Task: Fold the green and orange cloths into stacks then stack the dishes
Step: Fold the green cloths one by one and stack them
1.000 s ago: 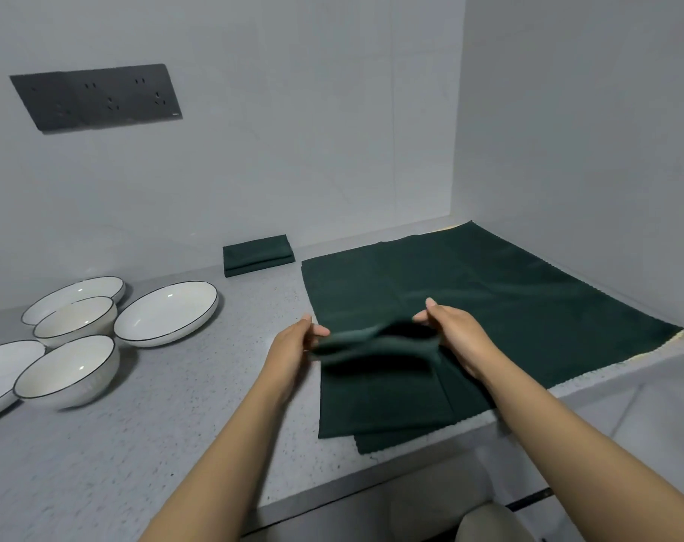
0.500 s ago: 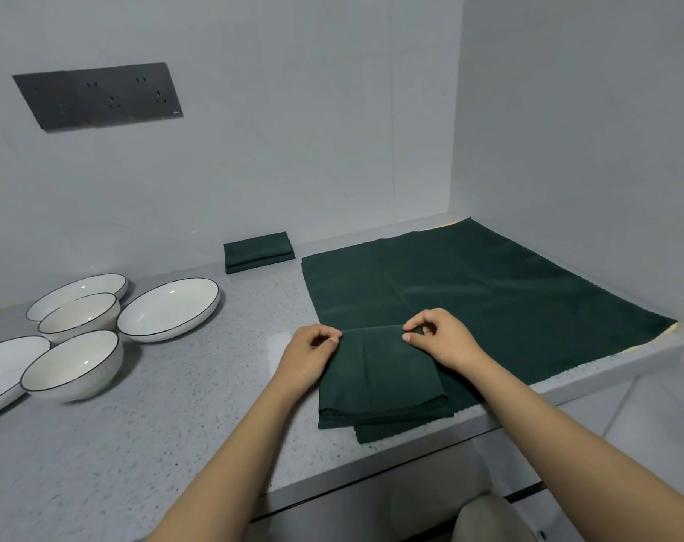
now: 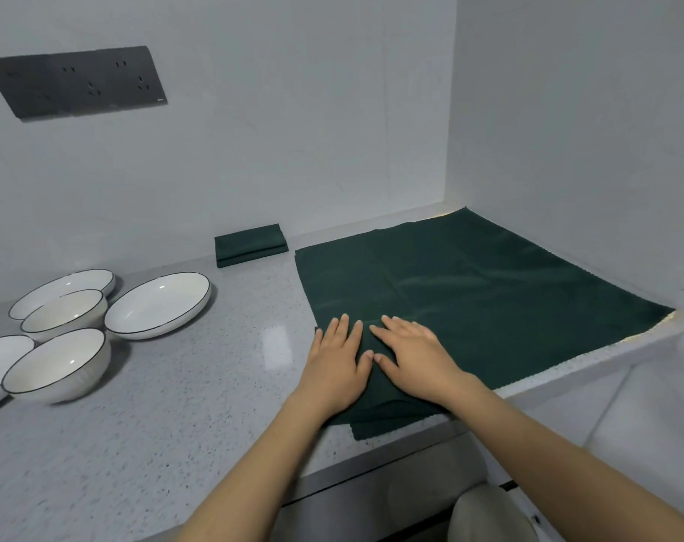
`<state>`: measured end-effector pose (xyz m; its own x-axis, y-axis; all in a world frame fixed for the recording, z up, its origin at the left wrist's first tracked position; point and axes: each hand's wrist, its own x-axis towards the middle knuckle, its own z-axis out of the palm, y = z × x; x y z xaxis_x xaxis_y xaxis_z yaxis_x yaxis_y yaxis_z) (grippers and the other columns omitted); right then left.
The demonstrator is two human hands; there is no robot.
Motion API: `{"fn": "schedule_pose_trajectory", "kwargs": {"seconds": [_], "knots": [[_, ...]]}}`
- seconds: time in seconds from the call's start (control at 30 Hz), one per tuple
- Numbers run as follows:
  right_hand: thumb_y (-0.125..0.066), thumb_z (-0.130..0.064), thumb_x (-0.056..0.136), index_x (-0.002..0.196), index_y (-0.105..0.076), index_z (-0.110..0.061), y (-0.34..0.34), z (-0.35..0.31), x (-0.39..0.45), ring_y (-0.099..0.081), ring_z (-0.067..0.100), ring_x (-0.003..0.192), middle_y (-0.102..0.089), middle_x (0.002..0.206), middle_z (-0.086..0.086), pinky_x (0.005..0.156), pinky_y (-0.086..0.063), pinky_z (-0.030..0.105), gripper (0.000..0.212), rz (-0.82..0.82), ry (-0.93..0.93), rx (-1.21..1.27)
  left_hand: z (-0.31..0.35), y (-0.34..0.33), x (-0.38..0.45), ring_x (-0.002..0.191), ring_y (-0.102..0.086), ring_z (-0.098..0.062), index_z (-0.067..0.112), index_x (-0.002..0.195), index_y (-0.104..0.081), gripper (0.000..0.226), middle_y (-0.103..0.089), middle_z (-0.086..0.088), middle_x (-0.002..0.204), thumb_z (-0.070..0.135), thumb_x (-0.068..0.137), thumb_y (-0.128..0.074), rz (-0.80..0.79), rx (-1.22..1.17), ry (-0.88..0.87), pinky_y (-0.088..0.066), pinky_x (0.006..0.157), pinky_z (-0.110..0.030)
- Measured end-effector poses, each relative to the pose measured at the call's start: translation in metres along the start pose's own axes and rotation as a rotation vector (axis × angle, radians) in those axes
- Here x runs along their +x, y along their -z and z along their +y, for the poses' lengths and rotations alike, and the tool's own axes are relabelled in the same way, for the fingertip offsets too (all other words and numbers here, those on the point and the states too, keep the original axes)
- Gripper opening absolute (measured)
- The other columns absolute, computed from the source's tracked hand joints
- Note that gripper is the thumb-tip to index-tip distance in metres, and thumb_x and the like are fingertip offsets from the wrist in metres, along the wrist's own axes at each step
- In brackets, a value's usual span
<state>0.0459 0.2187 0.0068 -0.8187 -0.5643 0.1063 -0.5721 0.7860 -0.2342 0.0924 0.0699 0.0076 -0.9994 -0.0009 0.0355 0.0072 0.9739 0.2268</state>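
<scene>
both hands flat on a folded dark green cloth [image 3: 375, 400]

left hand [image 3: 334, 369] and right hand [image 3: 418, 361] press it with straight, spread fingers at the speckled grey table [image 3: 156, 424] front edge, atop spread green cloths [image 3: 489, 291].

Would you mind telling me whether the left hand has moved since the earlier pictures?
Yes. The left hand has come down from holding the cloth's edge in the air and now lies flat on the folded green cloth, near the countertop's front edge.
</scene>
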Motion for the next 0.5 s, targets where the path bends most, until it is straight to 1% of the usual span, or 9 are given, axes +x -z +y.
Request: {"fn": "schedule_pose_trajectory", "kwargs": {"seconds": [0.1, 0.17, 0.27, 0.43, 0.5], "knots": [[-0.024, -0.046, 0.1, 0.151, -0.014, -0.027, -0.007, 0.006, -0.002, -0.002, 0.01, 0.146, -0.007, 0.159, -0.004, 0.117, 0.003, 0.033, 0.055, -0.057, -0.03, -0.008, -0.005, -0.01, -0.001, 0.146, 0.011, -0.014, 0.022, 0.153, -0.001, 0.057, 0.008, -0.001, 0.16, 0.044, 0.102, -0.017, -0.051, 0.056, 0.009, 0.009, 0.119, -0.036], [-0.021, -0.048, 0.1, 0.152, -0.009, -0.026, -0.008, 0.008, -0.003, 0.002, 0.008, 0.146, -0.003, 0.159, -0.007, 0.118, 0.005, 0.034, 0.057, -0.073, -0.058, -0.02, -0.007, -0.011, -0.001, 0.146, 0.013, -0.013, 0.025, 0.152, 0.001, 0.058, 0.01, -0.001, 0.16, 0.046, 0.102, -0.016, -0.055, 0.056, 0.021, 0.009, 0.119, -0.036], [-0.017, -0.051, 0.099, 0.152, -0.002, -0.024, -0.011, 0.012, -0.004, 0.007, 0.008, 0.145, 0.003, 0.159, -0.006, 0.119, 0.007, 0.035, 0.061, -0.093, -0.122, -0.032, -0.013, -0.012, -0.003, 0.146, 0.016, -0.015, 0.024, 0.152, 0.004, 0.061, 0.014, -0.003, 0.159, 0.05, 0.1, -0.016, -0.065, 0.037, 0.063, 0.01, 0.119, -0.036], [-0.014, -0.05, 0.099, 0.152, 0.003, -0.021, -0.009, 0.019, -0.008, 0.008, 0.011, 0.146, 0.007, 0.159, -0.005, 0.119, 0.009, 0.038, 0.063, -0.095, -0.207, -0.037, -0.019, -0.014, -0.005, 0.146, 0.016, -0.017, 0.02, 0.152, 0.008, 0.07, 0.016, -0.007, 0.159, 0.057, 0.097, -0.015, -0.076, 0.035, 0.134, 0.011, 0.118, -0.037], [-0.015, -0.05, 0.099, 0.152, 0.001, -0.02, -0.009, 0.02, -0.007, 0.008, 0.014, 0.146, 0.005, 0.159, -0.003, 0.119, 0.009, 0.038, 0.062, -0.095, -0.204, -0.027, -0.02, -0.012, -0.007, 0.146, 0.017, -0.018, 0.018, 0.152, 0.007, 0.072, 0.016, -0.009, 0.158, 0.058, 0.097, -0.016, -0.078, 0.01, 0.151, 0.012, 0.118, -0.038]]}}
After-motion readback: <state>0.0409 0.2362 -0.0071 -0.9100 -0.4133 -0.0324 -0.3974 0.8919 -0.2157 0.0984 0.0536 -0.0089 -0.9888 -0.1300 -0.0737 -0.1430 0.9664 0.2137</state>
